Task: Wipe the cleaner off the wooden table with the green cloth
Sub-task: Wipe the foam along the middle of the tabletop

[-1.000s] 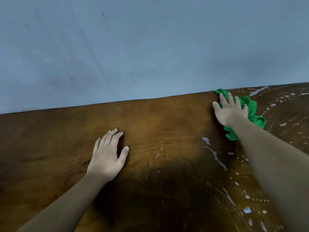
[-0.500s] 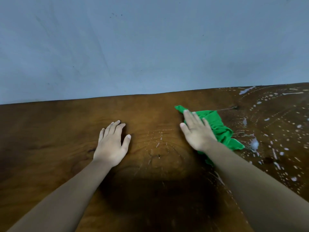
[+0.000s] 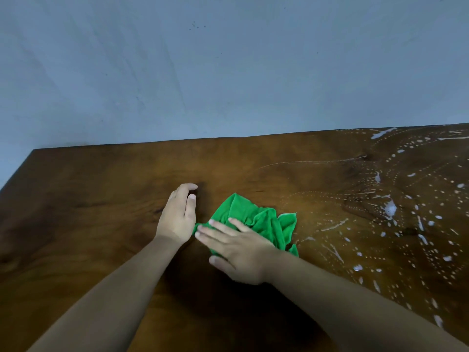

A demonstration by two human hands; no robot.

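The right hand [image 3: 238, 252] lies flat and spread on the near part of the green cloth [image 3: 261, 222], fingers extended, pressing rather than gripping it against the wooden bench [image 3: 101, 199]; the bunched remainder of the cloth sits just beyond the fingers and to their outer side. The left hand [image 3: 179, 214] rests palm-down on bare wood immediately beside the right fingertips, fingers loosely curled, holding nothing and touching the cloth's near corner or very close to it. The cleaner [image 3: 390, 209] lies well out to the right of the right hand as white dots, streaks and small pools, reaching to the far edge and the frame's right border. The wood around and left of both hands shows no residue. Assessment: roughly half the surface remains to be wiped. Risks: with only a flat palm on crumpled fabric, the cloth may slip or roll under a fast stroke and skip patches; a bunched cloth presents little contact area and may smear pools into streaks; strokes toward the far edge could push liquid over it.
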